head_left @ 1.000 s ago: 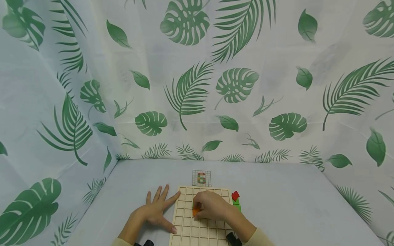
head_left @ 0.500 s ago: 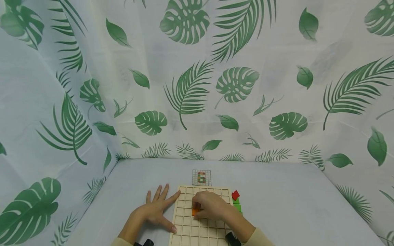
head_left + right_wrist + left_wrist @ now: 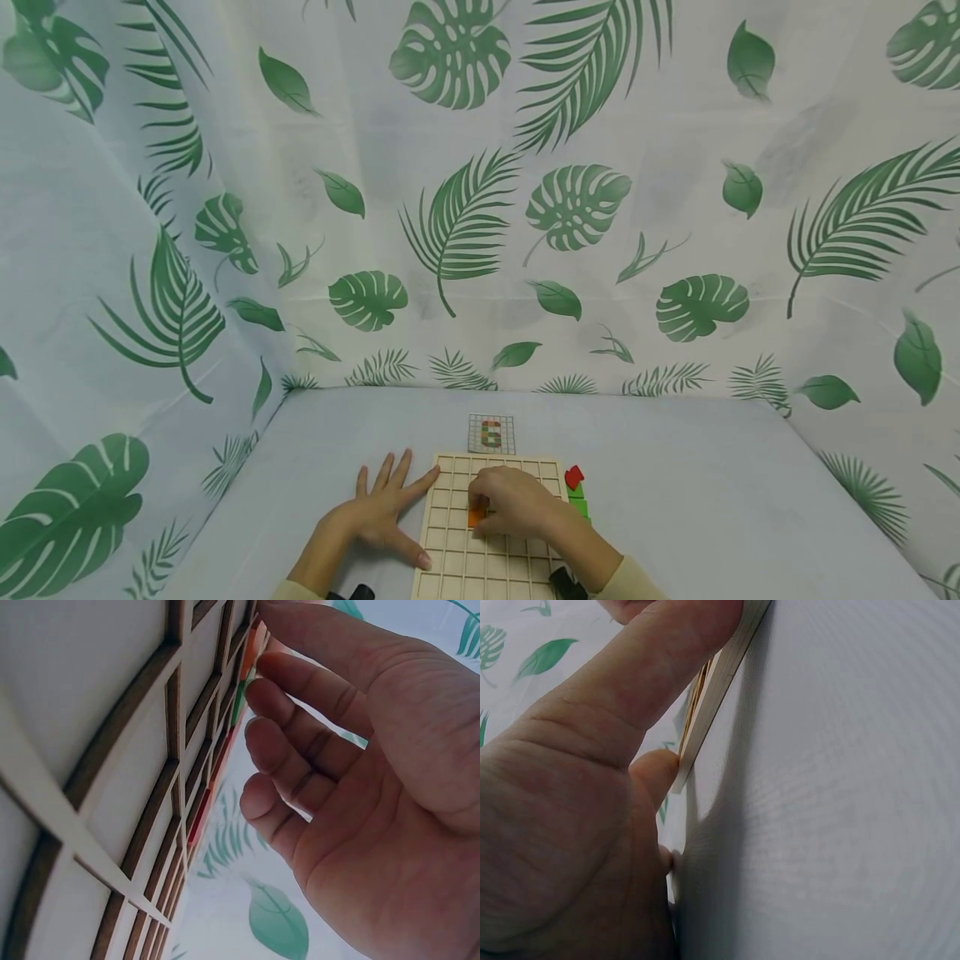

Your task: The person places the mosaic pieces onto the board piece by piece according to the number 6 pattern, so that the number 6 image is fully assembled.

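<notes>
A pale wooden grid board (image 3: 453,563) lies on the table before me. My left hand (image 3: 378,510) is spread beside it, its thumb and index finger touching the left edge. Over the upper middle of the grid, my right hand (image 3: 517,502) has its thumb and index finger around an orange square tile (image 3: 476,517) set in a cell. Orange, green and red tiles (image 3: 201,816) show edge-on in the right wrist view, along the board beyond the curled fingers. From the head, my right hand hides most of the cells there.
Behind the board lies a printed grid card (image 3: 491,434) with a coloured figure 6. Loose red pieces (image 3: 573,477) and green tiles (image 3: 579,506) sit against the board's right edge. A leaf-patterned cloth (image 3: 465,333) encloses the table at the back and sides.
My right hand shifts very slightly left, still at the orange tile. The left hand, board and loose tiles stay in place.
</notes>
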Available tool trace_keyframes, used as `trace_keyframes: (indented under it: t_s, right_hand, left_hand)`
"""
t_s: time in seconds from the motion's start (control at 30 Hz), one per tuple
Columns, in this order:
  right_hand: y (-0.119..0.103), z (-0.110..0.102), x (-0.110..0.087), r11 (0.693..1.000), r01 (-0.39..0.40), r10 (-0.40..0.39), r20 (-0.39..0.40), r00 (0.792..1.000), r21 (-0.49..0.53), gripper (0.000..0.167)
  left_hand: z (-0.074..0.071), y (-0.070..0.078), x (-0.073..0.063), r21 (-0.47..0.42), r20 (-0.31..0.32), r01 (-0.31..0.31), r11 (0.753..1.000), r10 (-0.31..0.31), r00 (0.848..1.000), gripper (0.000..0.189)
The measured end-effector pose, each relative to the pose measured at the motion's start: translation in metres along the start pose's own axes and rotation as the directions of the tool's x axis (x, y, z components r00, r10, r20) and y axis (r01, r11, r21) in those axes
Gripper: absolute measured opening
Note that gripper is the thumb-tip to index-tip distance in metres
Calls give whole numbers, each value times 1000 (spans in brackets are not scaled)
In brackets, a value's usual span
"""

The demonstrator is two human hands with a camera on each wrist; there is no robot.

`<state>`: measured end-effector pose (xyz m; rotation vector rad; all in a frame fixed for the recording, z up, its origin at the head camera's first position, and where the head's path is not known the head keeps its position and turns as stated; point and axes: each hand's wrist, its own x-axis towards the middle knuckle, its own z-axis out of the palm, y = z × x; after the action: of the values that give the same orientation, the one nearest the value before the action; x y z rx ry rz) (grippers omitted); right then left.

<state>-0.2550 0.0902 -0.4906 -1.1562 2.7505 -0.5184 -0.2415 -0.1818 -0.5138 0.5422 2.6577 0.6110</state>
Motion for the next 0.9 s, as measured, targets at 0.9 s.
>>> trace_keyframes:
  t_s: [0.9]
  right_hand:
    - [54, -38, -43, 988, -82, 101, -145, 984, 128, 31]
  left_hand:
    - [2, -1, 2, 2, -11, 18, 1000, -18, 1000, 130]
